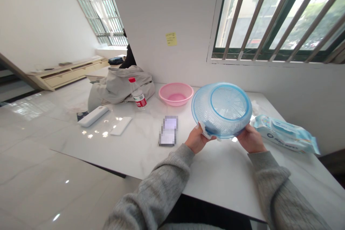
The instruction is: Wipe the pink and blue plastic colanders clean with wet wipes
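Tilted up over the table, a clear blue plastic basin (229,102) shows its ringed underside to me. My left hand (198,139) grips its near left rim, with a white wipe (206,131) pressed between fingers and plastic. On the near right rim my right hand (252,139) is closed, its fingertips partly hidden behind the basin. A light blue pack of wet wipes (285,134) lies just right of my right hand. To the left of the basin stands a pink plastic basket (176,94).
A phone (168,131) with a blurred screen lies left of my left arm. Farther left are a red-capped bottle (138,95), a white flat piece (121,126), a long white case (93,116) and a grey garment (115,86). The white table (223,172) meets a wall behind.
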Demonstrator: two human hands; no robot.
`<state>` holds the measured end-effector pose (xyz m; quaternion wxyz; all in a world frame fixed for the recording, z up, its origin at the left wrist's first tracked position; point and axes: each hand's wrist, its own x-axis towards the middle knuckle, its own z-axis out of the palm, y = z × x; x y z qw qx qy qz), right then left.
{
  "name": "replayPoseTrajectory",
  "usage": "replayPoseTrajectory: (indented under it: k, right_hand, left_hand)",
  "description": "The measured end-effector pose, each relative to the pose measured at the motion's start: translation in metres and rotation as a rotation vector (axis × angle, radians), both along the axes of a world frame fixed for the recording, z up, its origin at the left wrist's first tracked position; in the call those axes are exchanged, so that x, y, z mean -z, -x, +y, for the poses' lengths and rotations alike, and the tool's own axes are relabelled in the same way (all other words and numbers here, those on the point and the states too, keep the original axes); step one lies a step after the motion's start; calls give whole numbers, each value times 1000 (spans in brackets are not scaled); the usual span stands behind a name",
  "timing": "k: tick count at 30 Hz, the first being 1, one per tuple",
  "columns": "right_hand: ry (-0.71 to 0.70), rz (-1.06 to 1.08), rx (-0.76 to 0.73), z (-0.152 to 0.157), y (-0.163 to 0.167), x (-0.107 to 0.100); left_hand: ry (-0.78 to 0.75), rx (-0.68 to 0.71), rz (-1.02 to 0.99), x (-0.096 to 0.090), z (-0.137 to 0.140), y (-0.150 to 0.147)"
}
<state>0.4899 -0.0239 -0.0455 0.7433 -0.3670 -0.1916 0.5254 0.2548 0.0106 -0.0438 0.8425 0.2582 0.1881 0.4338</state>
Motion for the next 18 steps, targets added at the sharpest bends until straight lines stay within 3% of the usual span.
replayPoseTrajectory:
  k: [10, 18]
  right_hand:
    - [-23, -49, 89, 2, -2, 6]
    - [-35, -19, 166, 6, -14, 12]
  left_hand:
    - [178, -245, 135, 5, 10, -9]
    - [26, -319, 251, 13, 12, -8]
